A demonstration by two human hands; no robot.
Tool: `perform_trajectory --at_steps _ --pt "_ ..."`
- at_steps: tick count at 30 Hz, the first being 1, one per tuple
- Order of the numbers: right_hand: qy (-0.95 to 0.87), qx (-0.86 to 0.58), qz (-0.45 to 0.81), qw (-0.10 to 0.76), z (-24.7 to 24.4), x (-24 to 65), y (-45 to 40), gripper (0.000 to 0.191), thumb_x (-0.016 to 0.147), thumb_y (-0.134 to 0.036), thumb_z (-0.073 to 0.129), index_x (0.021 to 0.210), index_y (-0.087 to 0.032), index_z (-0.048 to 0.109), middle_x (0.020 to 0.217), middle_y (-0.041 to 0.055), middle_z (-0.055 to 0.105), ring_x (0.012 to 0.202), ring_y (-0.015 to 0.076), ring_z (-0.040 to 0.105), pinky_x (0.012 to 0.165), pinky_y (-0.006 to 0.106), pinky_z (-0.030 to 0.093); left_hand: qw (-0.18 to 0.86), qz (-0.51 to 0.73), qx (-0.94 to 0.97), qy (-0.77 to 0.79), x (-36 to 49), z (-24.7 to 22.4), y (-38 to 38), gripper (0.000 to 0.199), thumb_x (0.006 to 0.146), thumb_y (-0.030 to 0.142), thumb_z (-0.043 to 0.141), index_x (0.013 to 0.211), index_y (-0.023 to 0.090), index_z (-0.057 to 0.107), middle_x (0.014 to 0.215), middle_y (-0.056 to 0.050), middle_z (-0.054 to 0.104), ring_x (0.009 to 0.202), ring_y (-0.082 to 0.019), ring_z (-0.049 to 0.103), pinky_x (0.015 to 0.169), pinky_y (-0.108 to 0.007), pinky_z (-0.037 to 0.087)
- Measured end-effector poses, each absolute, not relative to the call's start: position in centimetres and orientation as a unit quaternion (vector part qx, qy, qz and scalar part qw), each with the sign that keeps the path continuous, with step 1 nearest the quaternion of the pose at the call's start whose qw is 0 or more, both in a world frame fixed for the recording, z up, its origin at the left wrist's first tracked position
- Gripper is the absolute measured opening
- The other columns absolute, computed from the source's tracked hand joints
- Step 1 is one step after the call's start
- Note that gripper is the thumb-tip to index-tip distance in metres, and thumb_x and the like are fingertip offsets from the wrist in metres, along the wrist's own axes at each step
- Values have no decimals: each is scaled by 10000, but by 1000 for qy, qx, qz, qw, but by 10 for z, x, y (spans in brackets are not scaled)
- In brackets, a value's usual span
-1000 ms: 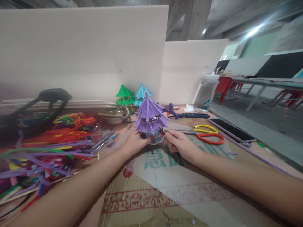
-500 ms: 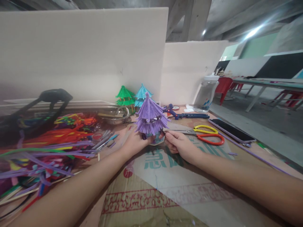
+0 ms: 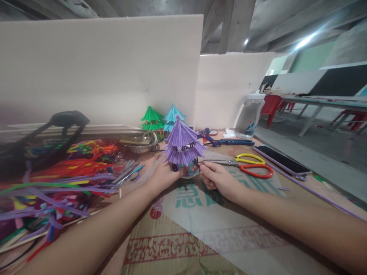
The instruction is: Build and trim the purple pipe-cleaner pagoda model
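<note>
A purple two-tiered pavilion model [image 3: 182,139], its roofs made of pipe cleaners, stands upright in front of me. My left hand [image 3: 169,175] grips its base from the left, thumb across the front. At the lower right of the model, my right hand [image 3: 215,175] is closed in a pinch against a dark, thin part under the lower roof; what exactly lies between the fingertips is too small to make out. Scissors [image 3: 249,164] with one yellow and one red handle lie just beyond my right hand, blades toward the model.
Behind stand a green pavilion model [image 3: 151,119] and a blue one [image 3: 173,116]. A glue gun [image 3: 226,142], water bottle [image 3: 249,116] and phone [image 3: 282,159] are at the right. Loose pipe cleaners [image 3: 57,179] pile up on the left near a metal bowl [image 3: 137,141].
The whole view has shifted slightly, so things sit a little lower in the picture. Both hands keep their places on the purple pavilion model.
</note>
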State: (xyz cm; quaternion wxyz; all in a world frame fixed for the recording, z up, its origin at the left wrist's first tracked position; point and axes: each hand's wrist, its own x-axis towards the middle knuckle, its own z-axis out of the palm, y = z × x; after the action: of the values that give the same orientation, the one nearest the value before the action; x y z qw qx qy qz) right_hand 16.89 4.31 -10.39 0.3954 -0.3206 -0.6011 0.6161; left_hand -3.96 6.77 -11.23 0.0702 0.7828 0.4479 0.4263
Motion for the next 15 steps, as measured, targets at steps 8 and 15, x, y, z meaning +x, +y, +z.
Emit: perform_trajectory --at_steps 8,15 --pt "-597 -324 613 404 -104 169 43 499 755 -628 668 909 -162 574 529 -107 320 421 45 216 404 200 137 74 422 790 439 -40 -116 70 345 852 428 622 1090 186 684 1157 -74 714 1118 -261 627 1009 -404 483" --pt "-586 -318 626 405 -102 169 42 480 753 -605 686 903 -163 575 535 -105 322 430 44 210 411 208 118 84 417 791 439 -39 -115 68 332 848 402 631 1086 178 688 1116 -80 731 1054 -251 657 1006 -403 489"
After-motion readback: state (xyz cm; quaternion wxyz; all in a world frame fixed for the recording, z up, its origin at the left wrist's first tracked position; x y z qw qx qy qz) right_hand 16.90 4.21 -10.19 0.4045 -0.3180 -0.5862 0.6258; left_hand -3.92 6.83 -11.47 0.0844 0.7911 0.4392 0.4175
